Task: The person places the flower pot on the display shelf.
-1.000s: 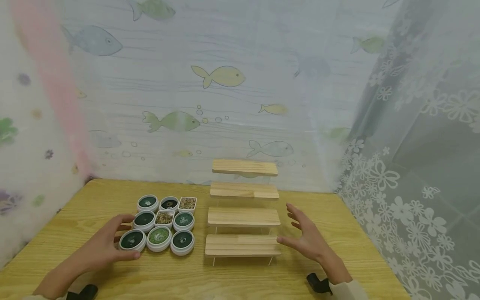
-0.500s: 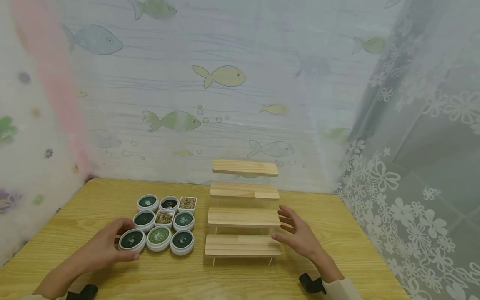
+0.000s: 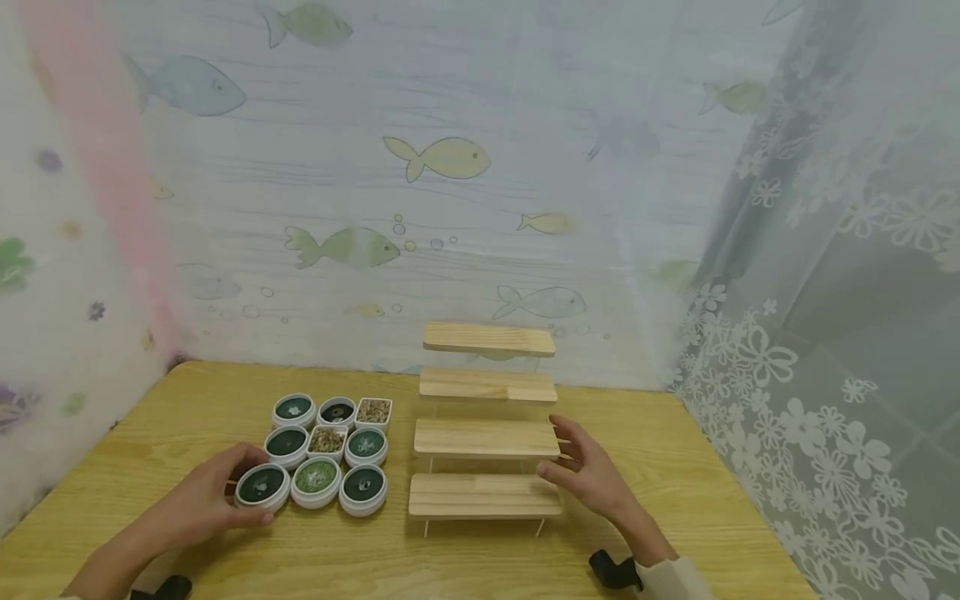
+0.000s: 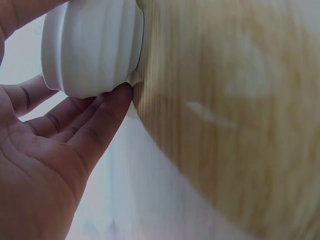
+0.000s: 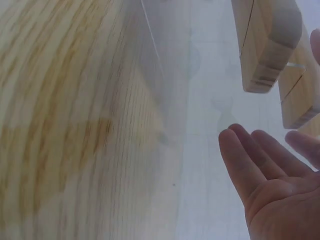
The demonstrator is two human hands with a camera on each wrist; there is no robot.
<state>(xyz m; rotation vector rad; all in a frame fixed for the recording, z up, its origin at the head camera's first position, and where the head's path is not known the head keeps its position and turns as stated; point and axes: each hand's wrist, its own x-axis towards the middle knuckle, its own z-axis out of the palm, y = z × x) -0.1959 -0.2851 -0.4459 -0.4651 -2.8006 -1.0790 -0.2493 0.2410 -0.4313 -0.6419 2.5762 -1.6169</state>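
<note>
Right hand (image 3: 591,477) nearer stand (image 3: 485,436), sleeve (image 3: 672,580) cropped

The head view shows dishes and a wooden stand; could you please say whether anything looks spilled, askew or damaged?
Nothing stands out: the nine white dishes appear upright in three rows, the wooden stand looks upright and undamaged, and no spill shows on the table.

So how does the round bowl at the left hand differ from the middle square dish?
The round bowl has a circular rim; the square dish has four sides. The bowl looks dark green inside; the dish holds tan bits. The left hand touches the bowl, not the dish. Both have white outsides.
</note>
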